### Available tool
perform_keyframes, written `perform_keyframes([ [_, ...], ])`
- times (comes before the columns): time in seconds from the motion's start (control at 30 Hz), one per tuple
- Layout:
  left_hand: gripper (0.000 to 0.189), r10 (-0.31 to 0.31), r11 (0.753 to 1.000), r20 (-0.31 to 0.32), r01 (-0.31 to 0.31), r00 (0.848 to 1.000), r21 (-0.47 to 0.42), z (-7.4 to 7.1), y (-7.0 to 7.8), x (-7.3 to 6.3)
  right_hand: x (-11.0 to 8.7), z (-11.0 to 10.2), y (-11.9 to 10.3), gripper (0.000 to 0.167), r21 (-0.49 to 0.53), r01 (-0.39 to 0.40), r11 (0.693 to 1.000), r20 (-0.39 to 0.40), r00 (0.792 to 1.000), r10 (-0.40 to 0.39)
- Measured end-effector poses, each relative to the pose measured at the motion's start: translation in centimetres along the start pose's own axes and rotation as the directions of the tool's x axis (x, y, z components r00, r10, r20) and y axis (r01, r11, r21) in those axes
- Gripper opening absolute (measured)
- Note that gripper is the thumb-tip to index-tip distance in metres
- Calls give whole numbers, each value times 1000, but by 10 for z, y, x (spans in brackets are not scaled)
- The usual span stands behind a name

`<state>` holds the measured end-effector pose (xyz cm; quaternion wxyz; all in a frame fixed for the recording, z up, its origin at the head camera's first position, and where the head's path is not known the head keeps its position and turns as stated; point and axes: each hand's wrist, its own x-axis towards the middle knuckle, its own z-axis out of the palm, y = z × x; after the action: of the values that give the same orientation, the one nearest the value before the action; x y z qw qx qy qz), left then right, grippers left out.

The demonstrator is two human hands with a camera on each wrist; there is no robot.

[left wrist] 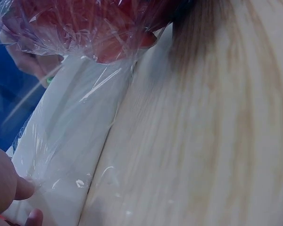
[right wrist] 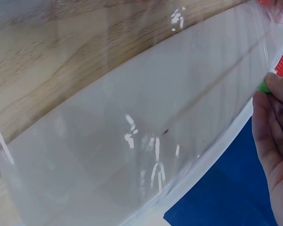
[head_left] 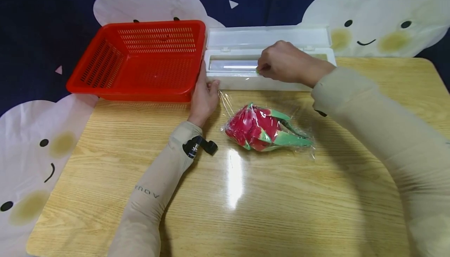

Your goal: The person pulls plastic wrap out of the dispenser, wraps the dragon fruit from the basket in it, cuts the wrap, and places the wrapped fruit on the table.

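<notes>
A long white cling film dispenser (head_left: 239, 82) lies across the back of the table with its lid (head_left: 263, 37) raised. My left hand (head_left: 205, 100) grips its left end, thumb on the front side. With my right hand (head_left: 286, 63) I pinch a small green slide cutter (right wrist: 264, 86) on the dispenser's edge, near the middle of its length. Clear film (left wrist: 96, 94) stretches from the dispenser toward me. In front lies a pink-red dragon fruit (head_left: 251, 130) with green tips, covered in crinkled film. The fingertips of my right hand are partly hidden in the head view.
A red plastic basket (head_left: 144, 95) stands to the left, close beside my left hand and the dispenser's end. The wooden table (head_left: 267, 202) ends at the back against a dark cloth (head_left: 253, 11) printed with white clouds.
</notes>
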<state>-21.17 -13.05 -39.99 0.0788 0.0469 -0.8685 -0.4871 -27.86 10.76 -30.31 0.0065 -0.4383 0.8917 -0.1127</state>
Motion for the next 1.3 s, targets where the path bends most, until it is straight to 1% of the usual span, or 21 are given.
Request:
perform_keyframes([
  [0.17,76,-6,1000,0,6,1000,-7,0,-1,1,-5,-4,1,14,9,-9,1000,13,1000,9],
  [0.47,77,-10,1000,9,10,1000,-18,3,2,2,-11,-10,2,14,-18,-22,1000,48,999,23],
  [0.6,77,-14,1000,8,14,1000,-19,5,2,2,-15,-11,6,14,-21,-24,999,51,998,26],
  [0.83,77,-13,1000,10,13,1000,-22,5,2,2,-25,-12,12,12,-16,2,1000,24,1000,-1],
  [1.0,76,-16,1000,3,16,1000,-13,4,2,2,-33,-12,19,13,-28,-16,999,11,1000,16],
  [1.1,77,-13,1000,6,13,1000,-15,2,2,2,-40,-11,24,11,-40,-27,999,-14,1000,26],
  [1.2,77,-21,1000,6,21,1000,-15,2,1,2,-45,-9,29,9,-47,-17,999,-45,999,15],
  [1.3,77,-27,1000,5,27,1000,-10,1,0,2,-49,-9,32,9,-45,-12,999,-55,998,10],
])
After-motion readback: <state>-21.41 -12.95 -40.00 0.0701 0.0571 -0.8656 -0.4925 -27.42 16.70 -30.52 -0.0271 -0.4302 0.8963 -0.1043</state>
